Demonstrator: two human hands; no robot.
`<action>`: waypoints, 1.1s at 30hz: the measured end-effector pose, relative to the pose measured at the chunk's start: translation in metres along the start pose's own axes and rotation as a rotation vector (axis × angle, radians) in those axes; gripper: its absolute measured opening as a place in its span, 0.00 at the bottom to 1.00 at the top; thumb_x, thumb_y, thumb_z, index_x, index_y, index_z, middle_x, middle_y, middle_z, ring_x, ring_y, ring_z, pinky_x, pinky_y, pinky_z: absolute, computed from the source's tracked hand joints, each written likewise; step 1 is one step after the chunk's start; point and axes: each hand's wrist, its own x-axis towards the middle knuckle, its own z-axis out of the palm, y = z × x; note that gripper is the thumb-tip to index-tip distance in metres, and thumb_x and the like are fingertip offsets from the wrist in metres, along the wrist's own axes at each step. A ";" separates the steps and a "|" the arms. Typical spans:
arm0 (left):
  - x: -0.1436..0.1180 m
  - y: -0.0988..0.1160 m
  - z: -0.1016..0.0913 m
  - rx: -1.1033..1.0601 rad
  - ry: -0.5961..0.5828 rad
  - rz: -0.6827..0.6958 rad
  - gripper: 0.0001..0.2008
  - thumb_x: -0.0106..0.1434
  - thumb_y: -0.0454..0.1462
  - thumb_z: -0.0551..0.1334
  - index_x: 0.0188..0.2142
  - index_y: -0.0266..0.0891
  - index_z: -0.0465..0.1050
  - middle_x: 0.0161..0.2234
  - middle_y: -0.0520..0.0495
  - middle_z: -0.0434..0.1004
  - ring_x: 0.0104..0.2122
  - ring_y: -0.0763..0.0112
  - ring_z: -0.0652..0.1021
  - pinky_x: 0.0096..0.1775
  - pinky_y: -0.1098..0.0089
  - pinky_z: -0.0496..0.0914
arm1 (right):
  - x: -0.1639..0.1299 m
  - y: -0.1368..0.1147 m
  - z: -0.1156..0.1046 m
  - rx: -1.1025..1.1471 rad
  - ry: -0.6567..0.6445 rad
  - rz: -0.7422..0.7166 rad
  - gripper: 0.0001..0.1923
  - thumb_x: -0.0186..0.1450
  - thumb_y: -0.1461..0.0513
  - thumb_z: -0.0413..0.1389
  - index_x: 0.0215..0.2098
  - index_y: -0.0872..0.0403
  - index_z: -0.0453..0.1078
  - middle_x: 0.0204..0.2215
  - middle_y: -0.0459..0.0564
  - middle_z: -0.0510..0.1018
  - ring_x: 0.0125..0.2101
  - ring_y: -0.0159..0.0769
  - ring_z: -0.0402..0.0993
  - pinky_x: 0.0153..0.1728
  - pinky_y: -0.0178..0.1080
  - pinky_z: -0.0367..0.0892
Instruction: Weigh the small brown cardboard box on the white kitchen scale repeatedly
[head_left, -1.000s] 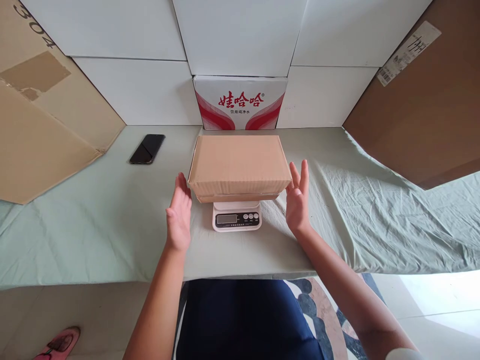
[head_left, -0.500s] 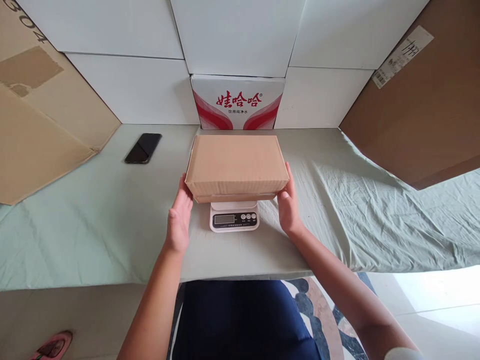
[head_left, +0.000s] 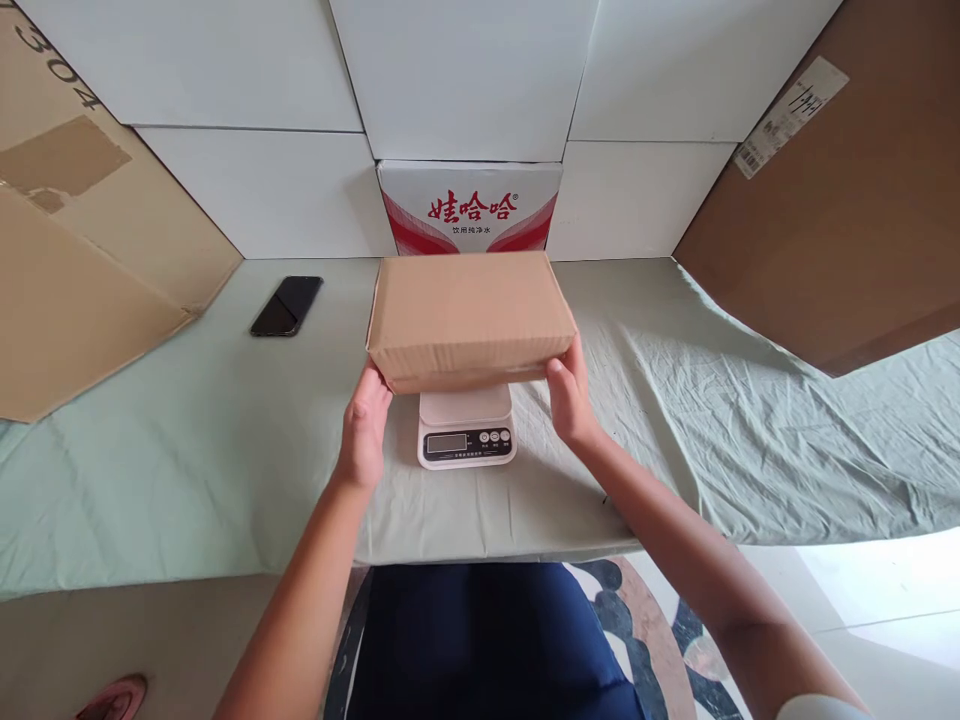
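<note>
A closed cardboard box (head_left: 469, 315) is being gripped at both ends by the left hand (head_left: 365, 425) and right hand (head_left: 571, 400), raised just above the kitchen scale (head_left: 466, 428) near the counter's (head_left: 187, 450) front edge.

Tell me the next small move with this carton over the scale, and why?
Probably lift the cardboard box straight up: the left hand and right hand grip its ends, and the kitchen scale platform already shows beneath its front edge.
</note>
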 end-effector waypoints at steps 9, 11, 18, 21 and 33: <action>0.110 -0.069 -0.007 -0.050 0.101 -0.090 0.46 0.53 0.74 0.56 0.60 0.50 0.74 0.71 0.40 0.65 0.74 0.51 0.60 0.71 0.50 0.54 | 0.082 0.069 0.013 -0.032 0.069 0.000 0.48 0.64 0.33 0.49 0.75 0.42 0.43 0.76 0.48 0.54 0.75 0.48 0.50 0.76 0.55 0.49; 0.108 -0.081 -0.009 -0.055 0.109 -0.111 0.47 0.52 0.74 0.57 0.60 0.49 0.74 0.71 0.39 0.64 0.73 0.51 0.60 0.71 0.50 0.55 | 0.078 0.073 0.013 -0.014 0.070 0.018 0.48 0.64 0.34 0.50 0.74 0.44 0.46 0.74 0.50 0.57 0.74 0.48 0.51 0.75 0.55 0.49; 0.102 -0.085 -0.016 -0.074 0.115 -0.115 0.49 0.54 0.73 0.56 0.62 0.46 0.72 0.72 0.37 0.63 0.74 0.52 0.60 0.72 0.52 0.54 | 0.073 0.081 0.013 0.028 0.015 0.122 0.45 0.64 0.35 0.50 0.71 0.44 0.46 0.72 0.53 0.60 0.72 0.46 0.56 0.74 0.57 0.52; 0.110 -0.083 -0.040 -0.037 0.156 -0.091 0.49 0.57 0.73 0.52 0.67 0.50 0.67 0.76 0.44 0.52 0.76 0.54 0.50 0.74 0.51 0.47 | 0.079 0.097 -0.001 0.022 0.097 0.155 0.45 0.64 0.34 0.47 0.72 0.39 0.40 0.77 0.49 0.47 0.76 0.43 0.46 0.74 0.58 0.51; 0.114 -0.082 -0.057 -0.045 0.188 -0.116 0.48 0.56 0.73 0.53 0.68 0.53 0.66 0.76 0.49 0.51 0.77 0.55 0.46 0.74 0.48 0.42 | 0.079 0.105 -0.019 0.099 0.188 0.269 0.48 0.62 0.35 0.51 0.74 0.37 0.40 0.78 0.47 0.46 0.78 0.42 0.43 0.74 0.62 0.48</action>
